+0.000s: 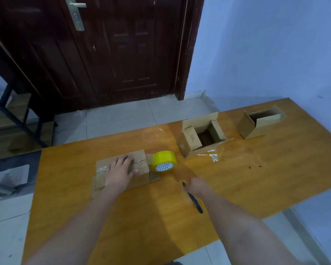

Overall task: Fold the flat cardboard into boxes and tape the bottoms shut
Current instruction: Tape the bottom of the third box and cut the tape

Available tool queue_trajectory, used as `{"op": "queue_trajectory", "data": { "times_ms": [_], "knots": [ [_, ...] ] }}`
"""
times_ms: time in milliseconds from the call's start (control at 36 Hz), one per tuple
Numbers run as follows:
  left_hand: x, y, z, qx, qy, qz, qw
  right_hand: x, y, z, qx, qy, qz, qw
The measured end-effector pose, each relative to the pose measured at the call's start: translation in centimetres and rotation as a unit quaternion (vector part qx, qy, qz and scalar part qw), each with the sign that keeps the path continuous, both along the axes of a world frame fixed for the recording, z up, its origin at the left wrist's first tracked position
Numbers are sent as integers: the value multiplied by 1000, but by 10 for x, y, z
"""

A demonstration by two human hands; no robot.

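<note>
box in hand: cardboard box (122, 171) sits bottom-up near the left end of the bench (256, 178), roughly midway between its far and near edges; flaps closed, clear tape visible along the seam.
left grip: left hand (120, 169) lies flat on the box bottom, fingers straight and spread, pressing down across the seam.
right grip: right hand (196, 185) is at a dark pen-like tool (194, 201), probably a cutter, lying on the bench just right of the box; blurred, can't tell if the fingers have closed on it.
tape roll: yellow tape roll (163, 161) stands on edge, touching or just beside the box's right side. Whether a tail links it to the box isn't clear.
step, my read: tape is down, needs cutting and smoothing.
how to do it well: keep the palm over the seam so the flaps don't spring; cut close to the box edge, blade away from the left fingers; rub the tail down the side wall.
risk: box slides on the slick bench if pressure lifts.
done so far: two open boxes (203, 135) (260, 122) stand upright towards the far right corner.
</note>
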State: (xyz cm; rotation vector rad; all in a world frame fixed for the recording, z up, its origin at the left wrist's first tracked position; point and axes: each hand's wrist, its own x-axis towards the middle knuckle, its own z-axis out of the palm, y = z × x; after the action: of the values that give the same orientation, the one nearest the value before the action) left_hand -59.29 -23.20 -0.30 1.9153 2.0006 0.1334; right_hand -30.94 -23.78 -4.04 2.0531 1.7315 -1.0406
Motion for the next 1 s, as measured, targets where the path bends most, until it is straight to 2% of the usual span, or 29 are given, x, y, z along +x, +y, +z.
{"op": "queue_trajectory", "data": {
  "times_ms": [139,389,500,611,722,889,1000],
  "knots": [
    [1,0,1,-2,7,3,1000,-4,-17,-12,-63,-56,21,996],
    [2,-5,0,-1,15,2,1000,-9,-30,-20,-45,-82,-23,995],
    [2,-6,1,-2,12,3,1000,-9,-22,-13,-4,13,-99,995],
    [3,-6,2,-6,10,1,1000,-8,-16,0,57,120,-169,977],
    [3,-7,5,-9,16,-3,1000,-9,-13,13,144,153,-208,955],
    [-1,-6,9,-13,29,-12,999,-31,7,33,167,272,-270,908],
    [-4,-6,12,-15,46,-4,999,-51,20,49,171,321,-262,894]
  ]
}}
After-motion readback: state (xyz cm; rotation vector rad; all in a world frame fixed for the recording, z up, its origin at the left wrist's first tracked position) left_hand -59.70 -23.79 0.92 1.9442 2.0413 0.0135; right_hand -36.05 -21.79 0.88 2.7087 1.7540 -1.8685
